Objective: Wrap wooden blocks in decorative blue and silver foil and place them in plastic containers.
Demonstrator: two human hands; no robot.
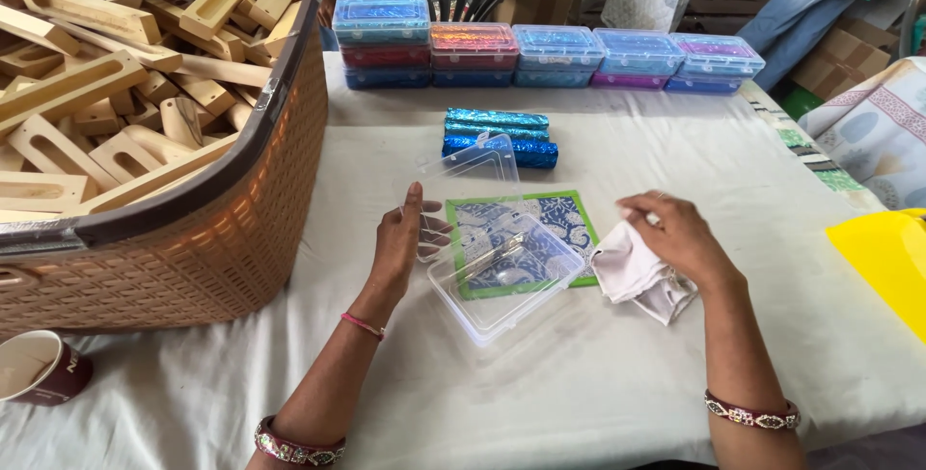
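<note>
**Hands at an open clear plastic box**

A person's left hand [400, 243] rests flat and unclenched against the raised lid of a clear plastic box [502, 277], which lies open on a white tablecloth [579, 373], partly over a blue patterned cloth mat [526, 224]. The right hand [675, 234] grasps a crumpled white cloth [632, 272] just beside the box. A woven basket of wooden pieces [145, 103] stands at left. Stacked coloured boxes [550, 55] line the far edge, with shiny blue rolls [497, 132] near them.

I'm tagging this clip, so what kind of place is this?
Probably a small craft packing workspace: a cloth-covered table with a woven brown basket full of cut wooden pieces, a row of stacked clear plastic boxes of coloured foil, and an open clear box by the left hand.
</note>
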